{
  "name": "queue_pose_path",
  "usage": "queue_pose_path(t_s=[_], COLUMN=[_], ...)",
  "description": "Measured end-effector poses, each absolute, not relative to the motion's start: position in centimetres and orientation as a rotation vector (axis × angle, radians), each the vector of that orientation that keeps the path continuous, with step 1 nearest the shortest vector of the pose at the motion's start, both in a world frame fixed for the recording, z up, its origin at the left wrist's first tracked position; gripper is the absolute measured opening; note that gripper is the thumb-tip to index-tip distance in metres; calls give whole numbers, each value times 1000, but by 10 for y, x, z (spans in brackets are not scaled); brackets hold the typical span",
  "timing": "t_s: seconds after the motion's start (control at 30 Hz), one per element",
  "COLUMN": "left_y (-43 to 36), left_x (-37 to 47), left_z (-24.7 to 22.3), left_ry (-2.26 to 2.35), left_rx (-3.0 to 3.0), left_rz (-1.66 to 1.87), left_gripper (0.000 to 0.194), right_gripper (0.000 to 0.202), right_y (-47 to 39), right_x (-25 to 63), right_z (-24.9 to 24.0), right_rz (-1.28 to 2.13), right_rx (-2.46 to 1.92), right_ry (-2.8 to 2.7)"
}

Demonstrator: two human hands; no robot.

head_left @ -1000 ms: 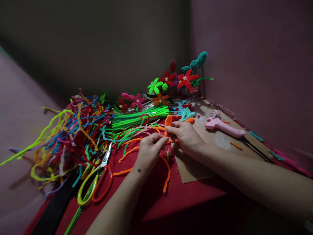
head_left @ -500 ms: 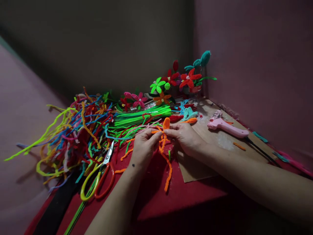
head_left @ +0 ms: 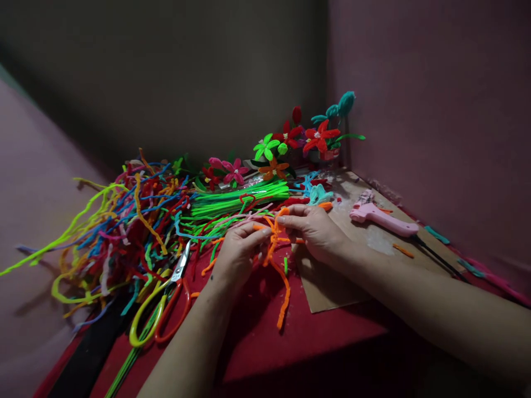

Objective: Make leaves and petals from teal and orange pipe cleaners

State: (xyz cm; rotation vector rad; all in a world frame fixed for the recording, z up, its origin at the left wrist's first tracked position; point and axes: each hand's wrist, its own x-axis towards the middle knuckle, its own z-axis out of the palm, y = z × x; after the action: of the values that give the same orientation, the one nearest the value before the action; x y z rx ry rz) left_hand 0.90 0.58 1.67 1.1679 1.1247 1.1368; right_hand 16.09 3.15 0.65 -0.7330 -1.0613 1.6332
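Between my two hands is a bent orange pipe cleaner [head_left: 284, 296], looped at the top and crossed in the middle, with a long tail hanging toward the red table [head_left: 265, 354]. My right hand [head_left: 317, 229] pinches its upper loop between thumb and fingers. On the other side, my left hand [head_left: 238, 251] has thumb and fingertips closed on an orange strand; part of that grip is hidden. A short green pipe cleaner piece [head_left: 286, 266] lies close to the hanging tail.
Scissors [head_left: 160, 318] with yellow and red handles lie left, beside a tangled heap of coloured pipe cleaners [head_left: 124, 221]. Behind are a green bundle [head_left: 240, 198] and pipe-cleaner flowers [head_left: 319, 135]. A pink glue gun [head_left: 384, 218] rests on cardboard [head_left: 327, 284] at right.
The orange loop has tipped over and now looks lower and narrower beside my right fingers. My left hand has shifted slightly left and down, and the view has moved a little.
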Motion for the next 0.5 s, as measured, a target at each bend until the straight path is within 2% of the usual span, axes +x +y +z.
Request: queue_pose_path(t_s=[0.23,0.5], left_y=[4,-1], left_x=[21,33], left_z=[12,7], left_ry=[1172,1317], left_rx=[1187,1202], left_rz=[1097,1245], left_gripper=[23,21], right_gripper=[11,6], right_y=[28,24], right_x=[161,159], right_z=[10,13], right_rz=[1551,1247], right_rx=[-758,-882], right_ry=[-1128,-1277])
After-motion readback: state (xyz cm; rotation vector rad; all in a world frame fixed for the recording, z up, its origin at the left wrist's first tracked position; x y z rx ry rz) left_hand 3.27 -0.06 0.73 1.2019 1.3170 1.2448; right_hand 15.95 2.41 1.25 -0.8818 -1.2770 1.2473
